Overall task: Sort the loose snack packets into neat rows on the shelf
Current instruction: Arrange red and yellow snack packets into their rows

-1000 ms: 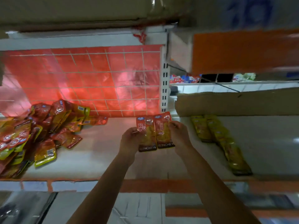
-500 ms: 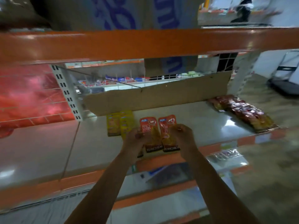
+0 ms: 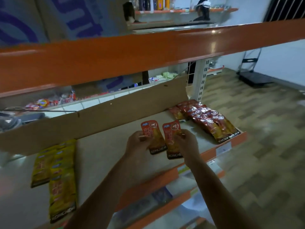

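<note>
Two orange Konchew packets are in play. The left packet (image 3: 149,135) is pinched in the left hand (image 3: 137,144) and the right packet (image 3: 171,140) is pinched in the right hand (image 3: 188,146). Each hand has its fingers curled round the outer edge of its own packet and holds nothing else. The packets sit side by side, faces up, low over the shelf board (image 3: 102,154). I can't tell whether they touch it yet.

A second ago this pair was held tight together, right beside the loose heap in the red-backed bay. Now they've been carried along the shelf. The yellow row (image 3: 56,172) that was off to the right of the hands lies well to the left of the left hand. A row of dark red packets (image 3: 206,119) has come up just beyond the right hand, at the shelf's far end. The pair has also loosened: it is fanned a little apart at the top, and the right packet sits slightly lower.

By my reading the carry is about done and the laying-down comes next. Bare board lies under and around both hands, between the two rows, so that looks like the spot for a fresh row. The cardboard strip (image 3: 102,116) behind the hands gives a back edge to square against.
</note>
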Tool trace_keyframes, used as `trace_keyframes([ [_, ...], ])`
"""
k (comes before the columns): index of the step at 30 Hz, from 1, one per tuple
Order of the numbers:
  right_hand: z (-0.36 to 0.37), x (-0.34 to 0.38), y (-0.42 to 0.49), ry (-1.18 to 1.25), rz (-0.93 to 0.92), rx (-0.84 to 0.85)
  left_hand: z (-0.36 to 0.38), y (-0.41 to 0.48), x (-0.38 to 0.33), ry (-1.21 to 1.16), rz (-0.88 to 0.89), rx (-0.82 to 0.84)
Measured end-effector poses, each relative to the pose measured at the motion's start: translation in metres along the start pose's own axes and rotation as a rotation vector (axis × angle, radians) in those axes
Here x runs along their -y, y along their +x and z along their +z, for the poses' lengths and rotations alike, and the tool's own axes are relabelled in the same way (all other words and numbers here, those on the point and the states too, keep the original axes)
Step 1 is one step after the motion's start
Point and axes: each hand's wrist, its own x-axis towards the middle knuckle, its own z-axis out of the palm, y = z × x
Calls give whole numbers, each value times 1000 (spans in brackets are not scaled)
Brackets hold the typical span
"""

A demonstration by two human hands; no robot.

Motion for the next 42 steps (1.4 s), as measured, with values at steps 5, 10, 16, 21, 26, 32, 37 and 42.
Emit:
trace_keyframes([
  [5,-35,-10,45,18,-17,-103,53,52,-4,80,1,31],
  [10,-65,-9,83,52,-77,-156,94,87,-4,140,-40,-37],
  [16,-94,1,131,21,-130,-147,136,115,-5,151,-39,-104],
  [21,-105,6,166,-22,-128,-37,157,129,-6,161,-37,-194],
  [26,-113,6,187,-35,-154,50,172,133,-7,269,-23,-252],
  [32,-119,5,199,-21,-168,108,184,136,-6,408,10,-297],
  [37,-121,3,205,-37,-188,138,190,137,-9,578,46,-333],
  [42,-120,3,208,-70,-221,171,190,136,-11,681,35,-368],
])
